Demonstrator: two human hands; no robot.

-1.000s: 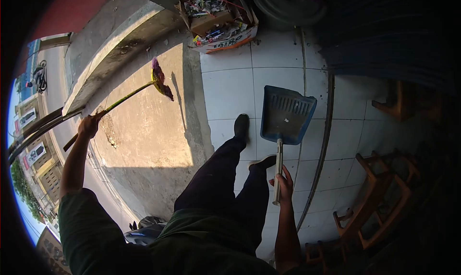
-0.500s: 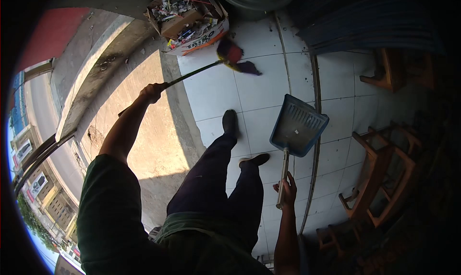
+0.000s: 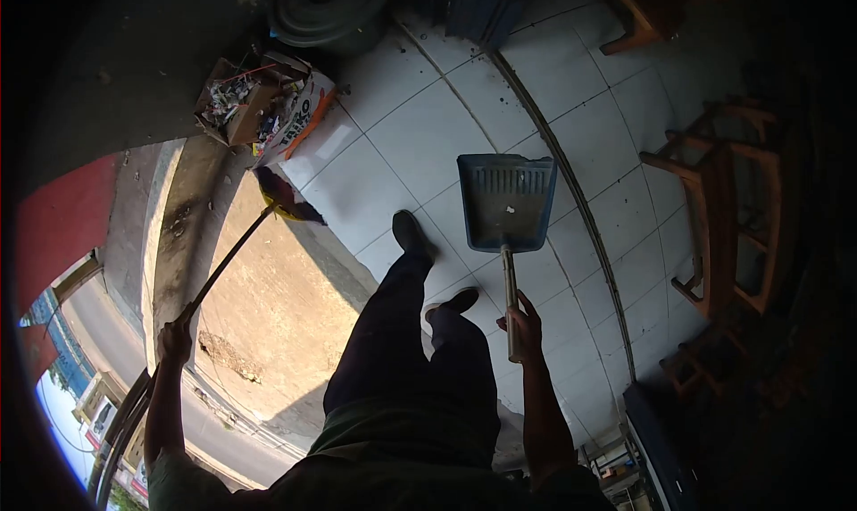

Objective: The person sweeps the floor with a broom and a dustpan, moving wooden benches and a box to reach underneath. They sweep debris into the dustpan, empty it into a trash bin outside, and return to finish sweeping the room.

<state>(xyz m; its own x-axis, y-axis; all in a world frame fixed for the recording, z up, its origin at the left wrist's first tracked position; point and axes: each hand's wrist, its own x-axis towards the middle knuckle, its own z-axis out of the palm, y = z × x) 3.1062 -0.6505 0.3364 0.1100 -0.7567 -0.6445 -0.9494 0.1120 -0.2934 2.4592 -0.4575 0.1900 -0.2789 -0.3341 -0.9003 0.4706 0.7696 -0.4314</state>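
My left hand (image 3: 174,340) is closed around the long handle of a broom (image 3: 230,254). Its dark bristle head, with a yellow part, touches down where the white tiles meet the concrete, just below a cardboard box. In my right hand (image 3: 527,325) is the pale handle of a blue-grey dustpan (image 3: 480,230). The pan is held out over the tiled floor, its ribbed front lip pointing away from me. A small white scrap (image 3: 510,209) lies inside it. Both of my shoes stand on the tiles between the two tools.
The cardboard box (image 3: 310,109) at the upper left is full of litter. Behind it stands a lidded round bin (image 3: 330,20). Wooden stools (image 3: 714,216) line the right side. A dark strip (image 3: 571,181) crosses the tiled floor (image 3: 384,167). Sunlit concrete (image 3: 277,306) lies to my left.
The broom head has swept left, from the tiles in front of the box to the tile edge. My left hand has moved back and down. The view has turned; the dustpan now points straighter ahead.
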